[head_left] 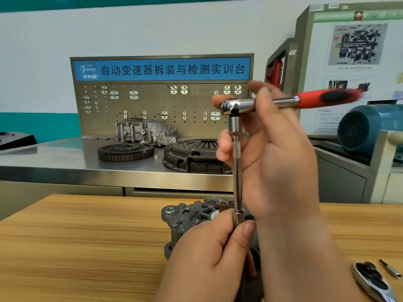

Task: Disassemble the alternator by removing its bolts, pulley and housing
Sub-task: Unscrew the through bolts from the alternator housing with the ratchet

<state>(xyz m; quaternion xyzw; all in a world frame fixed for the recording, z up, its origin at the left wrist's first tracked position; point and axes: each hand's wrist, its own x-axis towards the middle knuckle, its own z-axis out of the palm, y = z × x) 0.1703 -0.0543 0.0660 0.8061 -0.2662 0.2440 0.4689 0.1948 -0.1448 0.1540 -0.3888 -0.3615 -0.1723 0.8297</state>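
The bolt-removal step is in hand. The alternator (185, 216) lies on the wooden table (87, 247) at the lower centre of the frame, largely covered by the hands. A red-handled ratchet (283, 102) sits on top of a long extension bar (236, 182) that stands upright over the alternator's housing. The left hand (209, 253), at the bottom centre, pinches the socket (238, 217) at the bar's lower end between thumb and fingers. The right hand (277, 153), in the middle right, curls its fingers round the bar's knurled top just under the ratchet head. Whether the socket is seated on a bolt cannot be told, as the left hand hides it.

The next move probably calls for guiding the socket squarely onto a bolt head, then shifting the right hand to the handle to turn it.

A second ratchet (370, 280) and a small bit (390, 269) lie at the lower right. On the steel bench (54, 158) behind rest a flywheel (125, 151), a clutch cover (192, 153) and a cast casing (144, 131). None of them crowds the work; only the handle's swing wants room.
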